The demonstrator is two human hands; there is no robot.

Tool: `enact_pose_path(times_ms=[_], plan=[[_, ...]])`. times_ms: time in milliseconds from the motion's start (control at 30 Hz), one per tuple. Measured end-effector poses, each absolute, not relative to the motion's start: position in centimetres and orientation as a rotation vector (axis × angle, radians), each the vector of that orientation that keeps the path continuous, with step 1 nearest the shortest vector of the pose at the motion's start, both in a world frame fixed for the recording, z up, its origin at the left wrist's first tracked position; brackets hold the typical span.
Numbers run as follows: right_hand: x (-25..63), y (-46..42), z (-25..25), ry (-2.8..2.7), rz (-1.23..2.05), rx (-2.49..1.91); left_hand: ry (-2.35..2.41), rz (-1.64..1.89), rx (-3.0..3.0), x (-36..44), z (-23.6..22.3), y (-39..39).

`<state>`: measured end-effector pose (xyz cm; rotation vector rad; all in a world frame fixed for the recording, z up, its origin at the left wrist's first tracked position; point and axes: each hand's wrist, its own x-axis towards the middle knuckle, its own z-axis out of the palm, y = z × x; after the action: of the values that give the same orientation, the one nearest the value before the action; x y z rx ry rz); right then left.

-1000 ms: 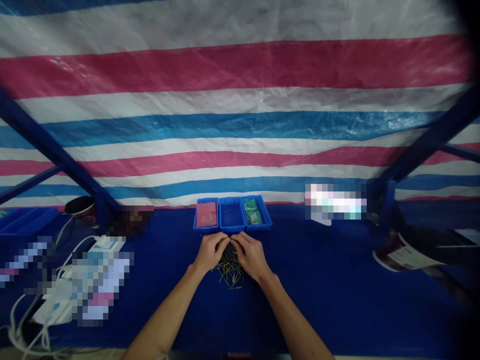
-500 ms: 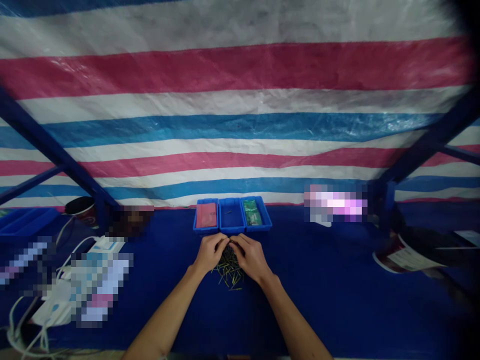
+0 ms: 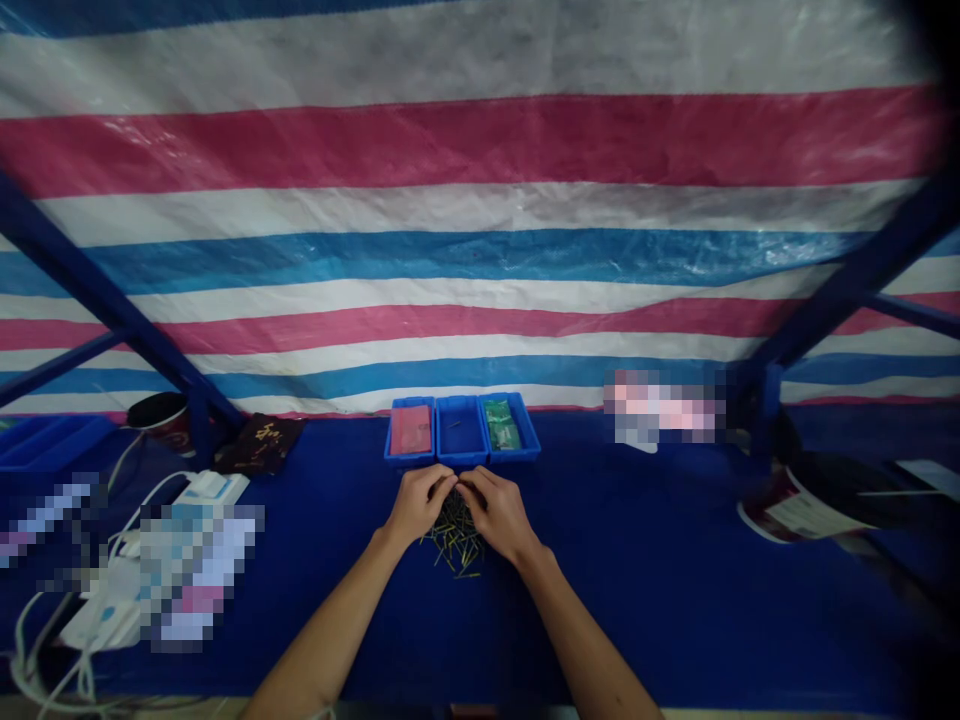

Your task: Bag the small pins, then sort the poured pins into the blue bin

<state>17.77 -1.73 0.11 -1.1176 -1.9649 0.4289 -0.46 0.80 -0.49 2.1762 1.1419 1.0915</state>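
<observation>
My left hand (image 3: 421,504) and my right hand (image 3: 497,511) meet at their fingertips just in front of the blue bins. Both are closed in a pinch; whatever lies between the fingertips is too small to make out. Beneath and between them spreads a pile of thin, dark and yellowish stick-like pieces (image 3: 454,540). Behind the hands stand three joined blue bins (image 3: 462,458). The left one holds a pink flat stack (image 3: 411,430), the middle one a small thin piece (image 3: 454,423), the right one green packets (image 3: 502,426).
A white power strip (image 3: 109,605) with cables lies to the left, near a dark brown pouch (image 3: 262,443). A paper tub (image 3: 799,508) sits at the right. Blue frame posts (image 3: 817,290) and a striped tarp (image 3: 480,140) bound the blue table (image 3: 645,600).
Both hands hold nearly the same pinched pose over the pile. The whole view has shifted very slightly.
</observation>
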Motion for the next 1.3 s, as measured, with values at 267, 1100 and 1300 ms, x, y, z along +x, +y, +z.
enact_pose_path(times_ms=[267,1100,1300], plan=[[17.94,-1.59,0.07,-1.957,0.44,-1.122,1.129,1.088,2.2,-0.45,-0.4,0.77],[17.83,-1.46,-0.38,-1.944,0.414,-1.114,1.132,1.049,2.186,-0.46,-0.48,0.78],[17.77,-1.49,-0.28,-1.944,0.409,-1.114,1.135,1.053,2.185,-0.37,-0.5,0.77]])
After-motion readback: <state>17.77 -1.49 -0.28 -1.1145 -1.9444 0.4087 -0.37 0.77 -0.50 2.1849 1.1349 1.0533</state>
